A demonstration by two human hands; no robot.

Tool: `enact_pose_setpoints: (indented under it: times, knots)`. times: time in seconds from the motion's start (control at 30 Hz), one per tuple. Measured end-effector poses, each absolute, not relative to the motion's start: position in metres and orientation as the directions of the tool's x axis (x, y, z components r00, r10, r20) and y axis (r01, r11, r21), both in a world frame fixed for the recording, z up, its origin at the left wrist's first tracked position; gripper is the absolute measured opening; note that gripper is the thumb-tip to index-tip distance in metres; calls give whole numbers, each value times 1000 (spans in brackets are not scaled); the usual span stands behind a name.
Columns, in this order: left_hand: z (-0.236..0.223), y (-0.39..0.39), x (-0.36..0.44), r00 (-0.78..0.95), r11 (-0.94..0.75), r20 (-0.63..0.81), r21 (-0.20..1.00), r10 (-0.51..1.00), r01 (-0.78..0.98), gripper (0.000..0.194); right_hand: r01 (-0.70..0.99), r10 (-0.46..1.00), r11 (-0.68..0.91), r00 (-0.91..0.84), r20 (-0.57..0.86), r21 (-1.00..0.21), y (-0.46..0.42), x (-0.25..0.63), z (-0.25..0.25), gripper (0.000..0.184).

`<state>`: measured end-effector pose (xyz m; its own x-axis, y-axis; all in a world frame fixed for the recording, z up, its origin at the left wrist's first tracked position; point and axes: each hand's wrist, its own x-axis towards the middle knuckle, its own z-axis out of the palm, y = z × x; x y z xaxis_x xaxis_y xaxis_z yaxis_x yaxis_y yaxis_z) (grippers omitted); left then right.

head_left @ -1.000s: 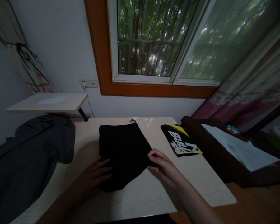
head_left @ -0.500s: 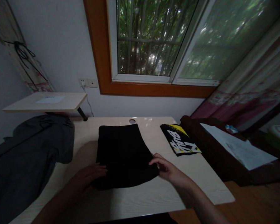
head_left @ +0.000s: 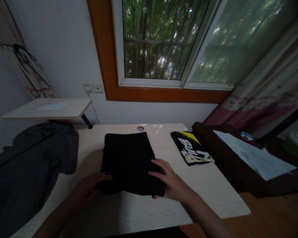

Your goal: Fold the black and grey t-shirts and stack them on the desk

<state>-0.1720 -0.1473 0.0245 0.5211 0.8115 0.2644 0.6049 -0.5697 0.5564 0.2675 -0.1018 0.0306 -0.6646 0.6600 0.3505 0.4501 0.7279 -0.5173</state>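
- Black cloth (head_left: 130,158) is lying on the table (head_left: 213,195), between both hands.
- Right hand (head_left: 171,181) is gripping its near right corner, fingers on top.
- Left hand (head_left: 89,186) is touching its left edge, grip unclear.

Wood-framed window (head_left: 164,94); pale wall (head_left: 72,56); wooden floor (head_left: 270,211)

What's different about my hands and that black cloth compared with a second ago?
Your right hand has shifted its grip from the black cloth's right corner, its fingertips now further left on top. The left hand has slid slightly left. The printed cloth and gray garment look unmoved.
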Motion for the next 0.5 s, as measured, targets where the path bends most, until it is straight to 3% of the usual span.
enact_pose_setpoints:
  times: [0.07, 0.2, 0.33, 0.5]
  knots:
    - [30, -150, -173, 536, -566, 238, 558, 810, 607, 49, 428, 647, 739, -666, 372, -520, -103, 269, 31, 73]
    - [46, -152, -174, 576, -568, 183, 553, 797, 610, 57, 411, 685, 710, -590, 426, -572, -104, 273, 31, 40]
    - [63, -152, -173, 617, -594, 181, 566, 766, 572, 56, 352, 736, 633, -551, 393, -690, -103, 273, 42, 30]
    - [73, -161, -183, 602, -571, 187, 614, 776, 545, 41, 223, 771, 533, -524, 361, -816, -106, 266, 71, 24]
